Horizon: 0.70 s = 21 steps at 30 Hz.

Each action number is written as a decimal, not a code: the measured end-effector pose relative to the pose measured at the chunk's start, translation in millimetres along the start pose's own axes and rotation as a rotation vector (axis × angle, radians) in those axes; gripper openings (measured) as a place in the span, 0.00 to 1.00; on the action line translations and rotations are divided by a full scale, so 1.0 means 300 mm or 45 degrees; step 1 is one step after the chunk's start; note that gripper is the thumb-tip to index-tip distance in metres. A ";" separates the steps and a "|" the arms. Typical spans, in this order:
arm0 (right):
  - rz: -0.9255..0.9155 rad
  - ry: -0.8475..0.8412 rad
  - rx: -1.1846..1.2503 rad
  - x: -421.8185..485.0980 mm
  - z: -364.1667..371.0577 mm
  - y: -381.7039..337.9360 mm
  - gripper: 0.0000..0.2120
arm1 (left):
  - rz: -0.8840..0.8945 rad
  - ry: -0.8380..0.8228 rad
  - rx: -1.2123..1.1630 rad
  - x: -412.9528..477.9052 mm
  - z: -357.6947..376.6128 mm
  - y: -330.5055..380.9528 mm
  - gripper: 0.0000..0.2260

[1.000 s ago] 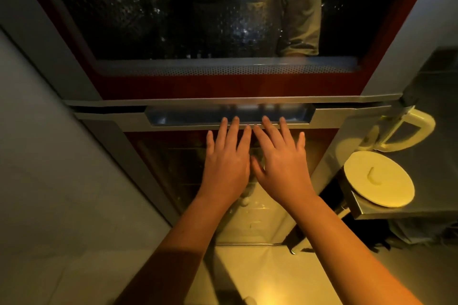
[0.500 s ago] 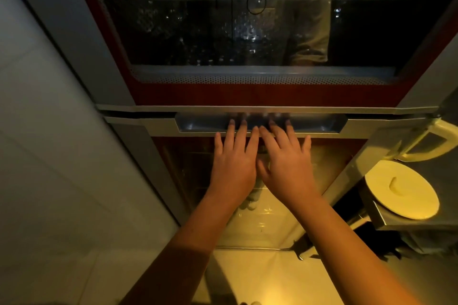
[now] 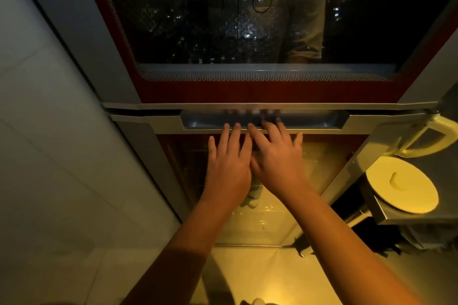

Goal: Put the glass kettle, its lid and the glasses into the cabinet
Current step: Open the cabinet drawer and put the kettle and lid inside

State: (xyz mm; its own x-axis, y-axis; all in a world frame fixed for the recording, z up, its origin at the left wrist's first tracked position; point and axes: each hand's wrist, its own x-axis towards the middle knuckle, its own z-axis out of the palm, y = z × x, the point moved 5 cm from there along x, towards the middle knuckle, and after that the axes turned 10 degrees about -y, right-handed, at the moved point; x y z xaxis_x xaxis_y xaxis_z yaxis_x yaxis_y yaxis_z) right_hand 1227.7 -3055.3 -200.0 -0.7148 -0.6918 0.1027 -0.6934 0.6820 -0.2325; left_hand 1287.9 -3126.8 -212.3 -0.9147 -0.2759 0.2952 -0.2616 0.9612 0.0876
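Load the cabinet (image 3: 247,93) handle recess (image 3: 309,120) evenly at its middle with the left hand (image 3: 229,171) and right hand (image 3: 278,163), both flat, straight-fingered and empty; the lid (image 3: 401,186) lies at the steel shelf's (image 3: 401,218) front corner, the kettle (image 3: 444,122) behind it.

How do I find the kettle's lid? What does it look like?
Start at the tall cabinet with the red-framed glass door, then look to its right, where a steel ledge sticks out. The lid lies flat on that ledge, just in front of the kettle handle. It is the only flat round disc there, pale, with a small curved knob in its middle.
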 end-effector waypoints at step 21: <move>0.008 -0.143 -0.213 0.023 0.037 -0.081 0.32 | -0.159 -0.016 0.124 -0.178 -0.081 -0.102 0.29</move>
State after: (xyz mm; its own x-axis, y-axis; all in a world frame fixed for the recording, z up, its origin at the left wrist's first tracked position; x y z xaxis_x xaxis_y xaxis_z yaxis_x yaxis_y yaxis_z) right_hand 1240.5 -3079.3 -204.4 -0.7112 -0.7029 -0.0088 -0.7009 0.7100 -0.0683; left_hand 1352.2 -3141.5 -207.5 -0.8770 -0.3934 0.2758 -0.4014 0.9154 0.0296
